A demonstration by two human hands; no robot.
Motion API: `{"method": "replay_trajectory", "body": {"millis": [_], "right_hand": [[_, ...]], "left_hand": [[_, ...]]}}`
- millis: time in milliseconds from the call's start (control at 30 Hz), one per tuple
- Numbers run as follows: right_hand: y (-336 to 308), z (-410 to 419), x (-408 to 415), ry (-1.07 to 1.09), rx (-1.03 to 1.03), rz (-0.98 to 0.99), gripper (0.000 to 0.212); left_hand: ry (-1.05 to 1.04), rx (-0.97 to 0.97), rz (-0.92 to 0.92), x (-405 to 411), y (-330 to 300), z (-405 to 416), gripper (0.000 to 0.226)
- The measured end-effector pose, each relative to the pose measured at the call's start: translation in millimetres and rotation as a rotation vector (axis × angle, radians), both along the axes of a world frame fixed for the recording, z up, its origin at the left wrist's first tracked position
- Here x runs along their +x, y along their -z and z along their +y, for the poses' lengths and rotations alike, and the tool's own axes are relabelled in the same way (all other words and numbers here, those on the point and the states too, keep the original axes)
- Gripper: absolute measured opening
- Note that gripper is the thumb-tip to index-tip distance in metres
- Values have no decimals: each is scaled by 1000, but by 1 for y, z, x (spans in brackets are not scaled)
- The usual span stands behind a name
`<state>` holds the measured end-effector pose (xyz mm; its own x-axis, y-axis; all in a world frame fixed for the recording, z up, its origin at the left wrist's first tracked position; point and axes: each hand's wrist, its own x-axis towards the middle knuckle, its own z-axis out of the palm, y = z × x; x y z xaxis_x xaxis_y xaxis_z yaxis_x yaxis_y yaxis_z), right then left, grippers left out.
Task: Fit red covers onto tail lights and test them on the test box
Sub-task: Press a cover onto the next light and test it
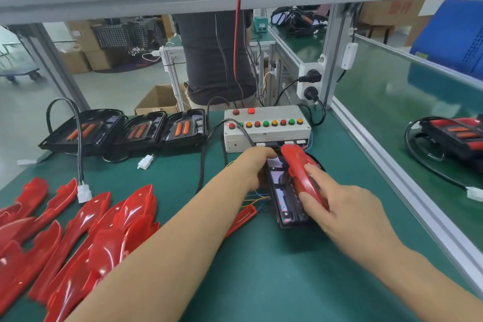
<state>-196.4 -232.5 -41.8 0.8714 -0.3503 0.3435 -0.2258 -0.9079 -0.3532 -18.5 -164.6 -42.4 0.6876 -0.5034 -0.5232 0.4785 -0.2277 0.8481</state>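
A black tail light (285,191) is steadied at its left edge by the curled left hand (254,167), just near of the test box (266,131) on the bench (261,269). A red cover (303,172) is pinched along the light's right side by the right hand (337,206), and more covers (78,238) are heaped at the near left.

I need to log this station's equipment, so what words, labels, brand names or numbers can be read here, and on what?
None can be read.
Cardboard box beyond the frame: faint reddish print, too blurred.
Blue plastic crate: small yellowish sticker, too small.
Grey push-button test box: no lettering shows by its buttons.
Red plastic covers: no markings show.
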Motion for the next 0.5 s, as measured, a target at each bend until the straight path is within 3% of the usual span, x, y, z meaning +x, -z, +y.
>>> {"method": "replay_trajectory", "body": {"millis": [167, 333, 500], "right_hand": [[-2, 13, -4, -62, -277, -94, 43], [6, 28, -2, -77, -379, -129, 42], [11, 36, 6, -53, -396, -136, 45]], "left_hand": [[-111, -313, 215, -13, -3, 6, 25], [-199, -428, 235, -24, 1, 7, 38], [-251, -459, 177, -30, 7, 11, 35]]}}
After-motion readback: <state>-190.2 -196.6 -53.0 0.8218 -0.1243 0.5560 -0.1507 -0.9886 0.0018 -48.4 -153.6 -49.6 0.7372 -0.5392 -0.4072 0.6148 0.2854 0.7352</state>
